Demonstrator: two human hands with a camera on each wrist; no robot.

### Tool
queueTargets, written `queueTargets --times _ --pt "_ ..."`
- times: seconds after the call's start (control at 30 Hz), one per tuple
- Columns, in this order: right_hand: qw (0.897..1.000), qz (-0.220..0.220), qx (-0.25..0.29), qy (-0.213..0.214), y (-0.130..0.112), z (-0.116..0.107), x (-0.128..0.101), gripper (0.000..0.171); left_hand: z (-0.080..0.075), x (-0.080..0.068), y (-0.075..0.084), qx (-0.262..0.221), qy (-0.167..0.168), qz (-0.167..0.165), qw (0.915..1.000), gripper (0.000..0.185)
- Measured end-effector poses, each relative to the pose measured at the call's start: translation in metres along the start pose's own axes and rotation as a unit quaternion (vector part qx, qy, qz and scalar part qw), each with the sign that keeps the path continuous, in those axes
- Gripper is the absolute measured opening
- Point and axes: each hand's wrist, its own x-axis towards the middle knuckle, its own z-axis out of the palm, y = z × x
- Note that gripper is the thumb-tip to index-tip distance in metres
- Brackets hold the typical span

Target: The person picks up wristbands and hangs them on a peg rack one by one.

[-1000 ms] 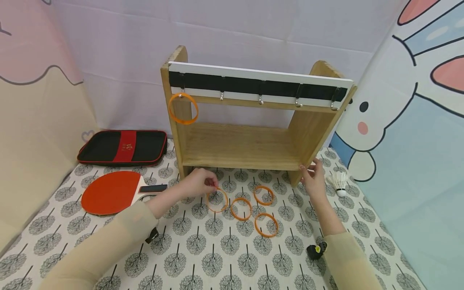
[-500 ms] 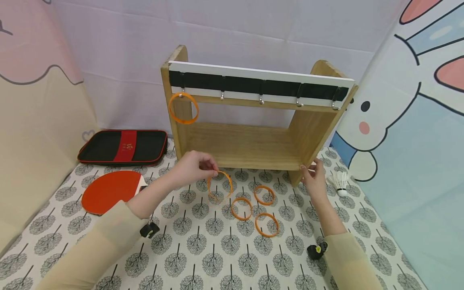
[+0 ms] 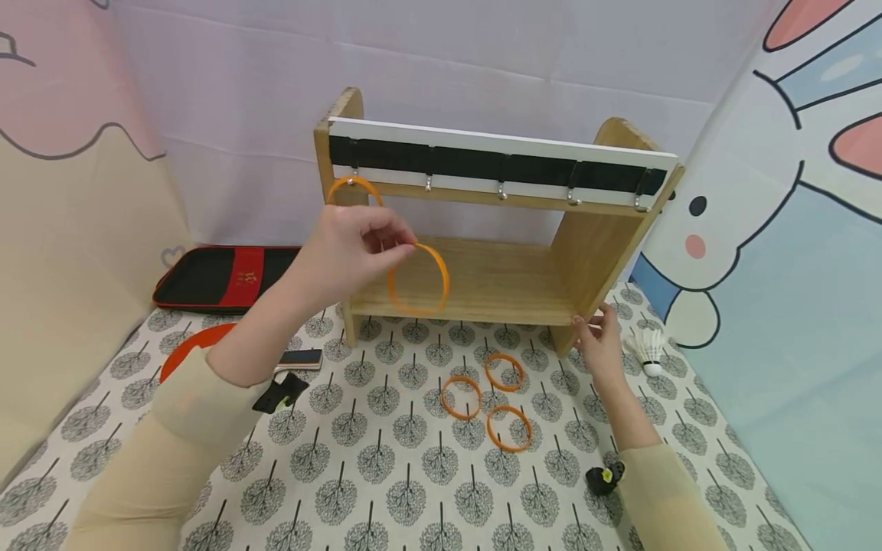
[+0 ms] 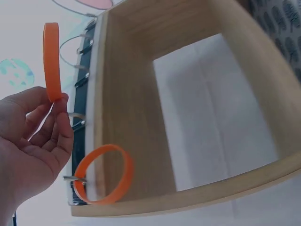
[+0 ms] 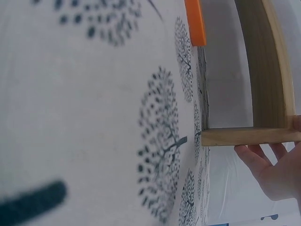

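Lifted since before, the orange ring [image 3: 418, 278] hangs upright, pinched by left hand [image 3: 351, 249]; right hand [image 3: 598, 342] steadies rack [image 3: 482, 229].

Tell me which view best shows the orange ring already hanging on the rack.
The left wrist view: the hung ring shows whole, on its hook. The head view has it half hidden behind the left hand, which pinches another ring. The right wrist view misses it.

Left hand [image 4: 28, 141]: fingertips pinch an orange ring [image 4: 51, 61], held edge-on and upright.
Second ring [image 4: 106, 174]: hangs from a metal hook [image 4: 74, 178] at the rack's near end.
Wooden rack [image 4: 127, 94]: fills the view; more hooks line its dark strip.
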Motion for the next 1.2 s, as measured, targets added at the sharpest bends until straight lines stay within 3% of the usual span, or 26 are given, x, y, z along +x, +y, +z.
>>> queueTargets --times 0.13,0.27,0.5,0.7,1.0,1.2 --pt "1.0 -0.003 0.002 0.0 0.0 -0.001 0.002 0.054 -0.01 0.018 0.008 0.014 0.046 0.051 0.9976 0.004" --pt "1.0 -0.016 -0.002 0.001 0.016 -0.003 0.009 0.054 -0.015 0.035 0.008 0.019 0.086 0.091 0.9919 0.004" --pt "1.0 -0.017 0.011 0.009 0.046 -0.001 0.026 0.061 -0.014 0.055 -0.01 0.045 0.156 0.19 0.9683 0.005" --pt "1.0 -0.021 0.01 0.014 0.046 -0.001 0.025 0.06 -0.009 0.063 -0.025 0.076 0.19 0.212 0.9555 0.007" --pt "1.0 -0.025 0.001 0.01 0.03 -0.006 0.016 0.055 -0.002 0.065 -0.031 0.165 0.197 0.244 0.935 0.01" --pt "1.0 -0.015 0.005 0.008 0.032 -0.005 0.016 0.056 -0.001 0.063 -0.034 0.163 0.173 0.248 0.9392 0.008"
